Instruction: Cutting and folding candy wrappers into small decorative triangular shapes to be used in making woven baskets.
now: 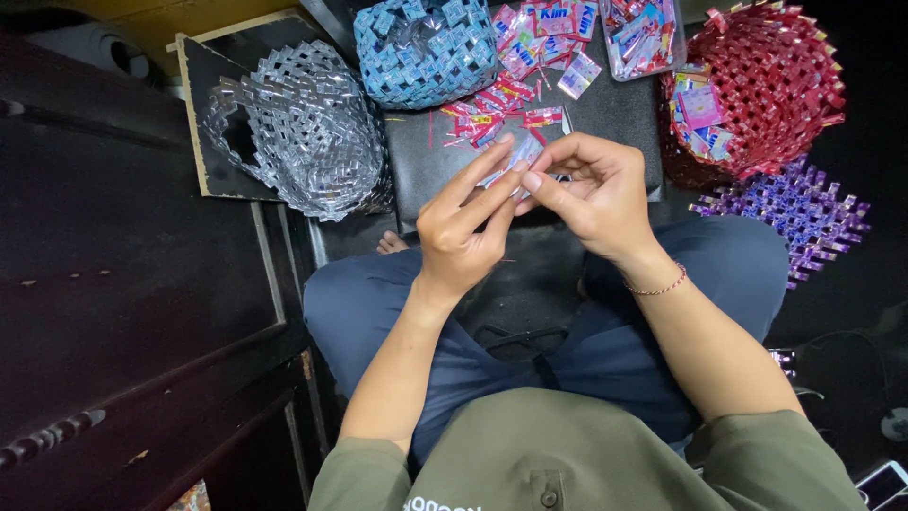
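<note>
A person sits cross-legged in dark blue trousers with a black padded surface [605,114] just ahead of the knees. On its left edge leans a silver woven basket [303,128], beside it at the top a blue woven basket [426,47], and at the right a red woven basket [766,85] with loose wrappers inside. A purple woven mat [804,213] lies below the red one. Red and pink wrappers [530,66] are scattered across the surface between the baskets.

Above the lap, the left hand [468,232] and right hand [596,194] meet. Between them is a small folded foil strip [518,156], silvery and pale blue. The left fingers [487,170] are stretched long and nearly together, pressed against the strip from below. The right fingers [544,185] are curled, thumb and forefinger pinched closed on the strip's right end. A thin beaded bracelet [657,287] circles the right wrist.
</note>
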